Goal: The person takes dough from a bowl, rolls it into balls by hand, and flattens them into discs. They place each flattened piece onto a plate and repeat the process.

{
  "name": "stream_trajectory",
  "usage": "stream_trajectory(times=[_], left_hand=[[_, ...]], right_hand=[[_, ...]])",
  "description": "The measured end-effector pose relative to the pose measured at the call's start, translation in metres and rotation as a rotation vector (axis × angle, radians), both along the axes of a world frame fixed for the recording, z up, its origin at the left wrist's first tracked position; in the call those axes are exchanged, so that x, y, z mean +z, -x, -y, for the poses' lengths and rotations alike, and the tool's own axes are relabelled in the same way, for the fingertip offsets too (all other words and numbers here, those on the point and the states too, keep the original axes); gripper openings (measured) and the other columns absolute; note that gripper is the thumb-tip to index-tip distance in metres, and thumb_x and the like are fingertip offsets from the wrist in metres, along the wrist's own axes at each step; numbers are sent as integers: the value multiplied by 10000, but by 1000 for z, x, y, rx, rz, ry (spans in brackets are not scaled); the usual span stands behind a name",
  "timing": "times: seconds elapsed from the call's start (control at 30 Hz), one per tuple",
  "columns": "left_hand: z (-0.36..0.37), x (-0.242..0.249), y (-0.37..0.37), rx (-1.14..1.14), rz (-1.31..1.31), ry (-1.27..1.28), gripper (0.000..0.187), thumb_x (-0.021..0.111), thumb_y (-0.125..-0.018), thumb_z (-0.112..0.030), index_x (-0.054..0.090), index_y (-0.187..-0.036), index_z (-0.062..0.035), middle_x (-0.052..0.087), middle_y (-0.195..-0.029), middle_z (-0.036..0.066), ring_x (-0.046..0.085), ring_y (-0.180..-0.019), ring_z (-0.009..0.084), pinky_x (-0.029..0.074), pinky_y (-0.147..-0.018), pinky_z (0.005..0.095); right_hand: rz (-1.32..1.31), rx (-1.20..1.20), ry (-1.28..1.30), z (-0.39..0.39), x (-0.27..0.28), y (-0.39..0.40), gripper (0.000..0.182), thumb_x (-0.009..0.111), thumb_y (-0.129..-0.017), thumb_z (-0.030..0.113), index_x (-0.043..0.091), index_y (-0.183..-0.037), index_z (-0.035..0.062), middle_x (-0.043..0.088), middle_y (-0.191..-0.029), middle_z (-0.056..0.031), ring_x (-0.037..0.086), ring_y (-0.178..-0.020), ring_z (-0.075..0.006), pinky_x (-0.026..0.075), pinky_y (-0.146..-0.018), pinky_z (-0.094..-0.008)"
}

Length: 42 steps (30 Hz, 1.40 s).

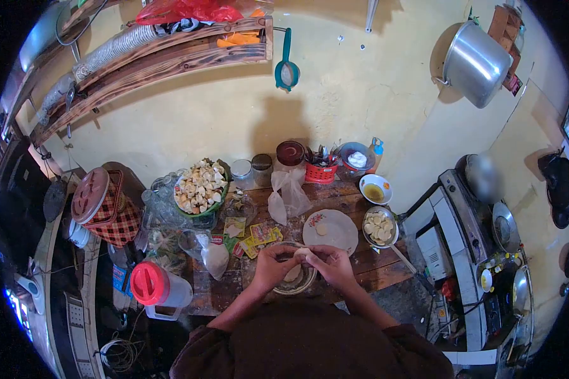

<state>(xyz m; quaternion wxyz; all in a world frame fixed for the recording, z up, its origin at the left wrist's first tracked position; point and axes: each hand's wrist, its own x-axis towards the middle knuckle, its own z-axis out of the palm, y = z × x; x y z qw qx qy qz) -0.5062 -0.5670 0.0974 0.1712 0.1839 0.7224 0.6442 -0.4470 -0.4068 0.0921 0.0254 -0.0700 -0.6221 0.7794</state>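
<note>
- Left hand (pixel 273 265) and right hand (pixel 332 264) together, fingers pinching a pale dough piece (pixel 303 252)
- Glass bowl (pixel 295 290) beneath them
- Floral plate (pixel 341 232) just beyond

Moderately bright, uneven light leaves soft shadows on the far wall (pixel 360 95), with blown-out blue-white glare at the left edge, a blurred patch toward the right, and fisheye distortion bending the shelf (pixel 171 69) inside black corners.
</note>
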Motion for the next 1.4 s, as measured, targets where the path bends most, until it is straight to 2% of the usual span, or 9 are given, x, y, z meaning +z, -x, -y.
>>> stream_trajectory(times=[0.1,0.17,0.5,0.7,0.8,0.87,1.0,1.2,1.4], left_hand=[[-2,0,-2,-51,-12,-43,205,687,-788,-134,658,-925,16,658,-859,64,607,-773,95,499,-728,245],[-1,6,-5,-36,303,-211,185,655,-815,-134,658,-912,22,653,-845,63,605,-754,98,510,-705,246],[-2,-14,2,8,242,-83,188,644,-826,-129,653,-915,36,658,-820,50,605,-739,91,505,-672,231],[0,-16,6,-108,171,-14,218,679,-795,-136,656,-939,26,666,-847,49,609,-764,90,495,-697,228],[1,-12,6,-117,177,10,225,670,-803,-133,648,-953,34,663,-860,63,614,-773,101,502,-702,230],[0,-19,6,-134,349,-174,238,666,-807,-132,638,-972,38,658,-887,78,618,-778,113,515,-714,235],[1,-28,13,-200,398,-38,238,654,-815,-121,628,-983,45,650,-910,91,621,-786,124,529,-711,240],[-4,-38,13,-97,448,-86,225,630,-837,-117,622,-976,61,644,-908,104,626,-801,147,542,-701,253],[-6,-47,14,-123,503,-170,239,617,-849,-137,618,-986,59,636,-931,108,622,-832,152,543,-714,260]], right_hand=[[1,10,-107,-4,-8,1,188,576,-858,34,587,-1020,-61,641,-953,-123,623,-859,-160,519,-775,-275],[-9,-44,-61,-5,-13,1,216,606,-853,86,593,-1001,-71,644,-886,-77,600,-792,-111,489,-733,-240],[-12,13,-109,-4,-14,-3,197,595,-848,56,602,-1004,-65,650,-920,-112,627,-804,-141,517,-746,-254],[69,-55,40,-5,-17,-4,232,652,-816,88,612,-989,-61,652,-911,-102,612,-819,-126,497,-747,-259],[76,-25,-99,-7,-19,-5,247,666,-800,79,611,-996,-62,653,-915,-101,611,-819,-127,497,-748,-258],[4,-8,-108,-10,-29,-4,262,674,-790,78,611,-1005,-59,653,-913,-92,610,-821,-129,496,-745,-255],[61,10,-239,-10,-22,-8,270,668,-792,76,609,-1024,-51,653,-915,-91,610,-821,-129,496,-742,-254],[194,-35,132,-13,-50,-2,297,642,-812,81,589,-1075,-48,642,-979,-110,613,-857,-140,504,-752,-260],[19,-93,-205,-10,-46,-1,322,611,-823,32,538,-1114,-84,633,-972,-152,622,-898,-182,524,-785,-287]])
